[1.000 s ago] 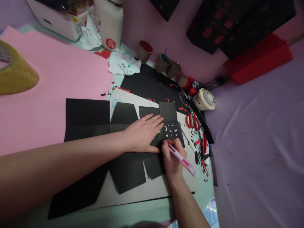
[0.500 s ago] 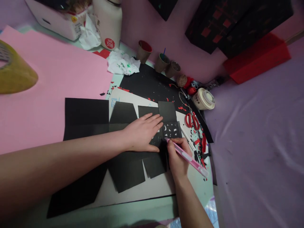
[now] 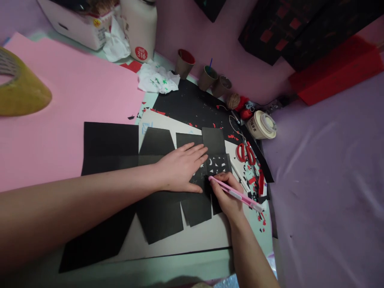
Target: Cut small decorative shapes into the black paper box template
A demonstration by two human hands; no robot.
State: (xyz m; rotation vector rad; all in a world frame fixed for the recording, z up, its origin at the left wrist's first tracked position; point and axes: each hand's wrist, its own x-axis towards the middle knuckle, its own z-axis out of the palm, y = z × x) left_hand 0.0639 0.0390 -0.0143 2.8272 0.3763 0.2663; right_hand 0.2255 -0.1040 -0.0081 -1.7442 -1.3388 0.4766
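My left hand (image 3: 181,168) lies flat with fingers spread on a black card sheet (image 3: 163,216) that has flaps along its edges. Close to its fingertips, the right part of the card shows small cut-outs (image 3: 218,163), among them a crescent and several triangles, with white showing through. My right hand (image 3: 229,196) is closed around a slim pink craft knife (image 3: 235,193), held like a pen. The knife's tip end meets the card just below the cut-outs; its blade is too small to make out. Under the card lies a pale board (image 3: 207,238).
Red-handled scissors (image 3: 246,154) and red and black paper scraps lie to the right, near a lidded cup (image 3: 261,125). Paper cups (image 3: 207,78), crumpled tissue (image 3: 158,78) and a white bottle (image 3: 139,32) stand behind. Pink paper (image 3: 75,88) and a yellow tape roll (image 3: 27,88) are left.
My right hand has shifted slightly, and the knife's rear end has swung a little upward, so the knife lies flatter across the view. My left hand stays put; the whole view has moved slightly.
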